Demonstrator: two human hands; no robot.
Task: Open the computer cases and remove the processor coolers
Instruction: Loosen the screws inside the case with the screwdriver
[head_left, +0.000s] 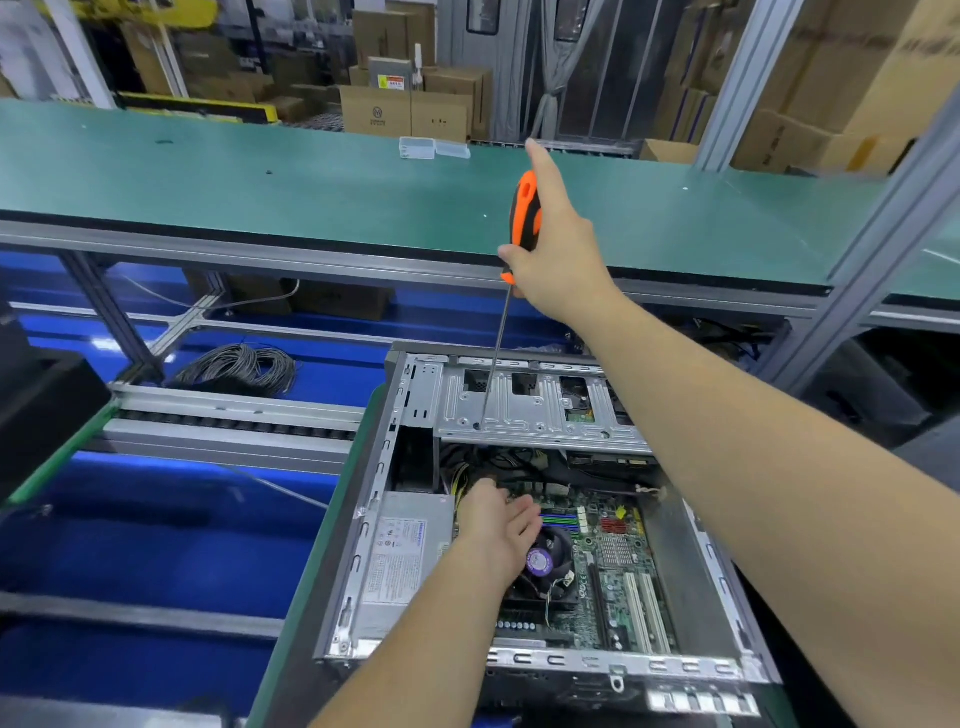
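An open computer case lies flat before me, side panel off, its green motherboard showing. The processor cooler, a black fan with a purple label, sits on the board. My left hand reaches into the case with relaxed fingers, resting just left of and partly over the cooler. My right hand grips the orange and black handle of a long screwdriver, index finger extended upward. The screwdriver's shaft runs down and its tip meets the metal drive cage at the case's far end.
A grey power supply fills the case's left side. A green workbench crosses behind, with clear plastic boxes on it. A coil of grey cable lies on blue flooring to the left. Cardboard boxes stand beyond.
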